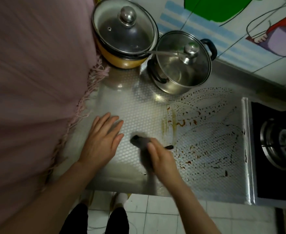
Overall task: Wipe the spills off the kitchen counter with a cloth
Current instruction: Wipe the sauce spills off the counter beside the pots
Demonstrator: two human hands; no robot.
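A silvery embossed kitchen counter point(135, 105) fills the middle of the head view. Reddish-brown spills point(204, 125) lie in smears and dotted arcs across its right half. My right hand point(162, 159) presses a dark grey cloth point(141, 141) on the counter near the front edge, left of the stains; the cloth is motion-blurred. My left hand point(101, 141) rests flat beside it, palm down, fingers spread, holding nothing.
A yellow pot with a glass lid point(123, 31) and a steel pot with a lid point(181, 65) stand at the back. A gas hob point(277, 146) borders the counter on the right. A pink fringed fabric point(34, 81) covers the left side. White floor tiles point(164, 215) lie below.
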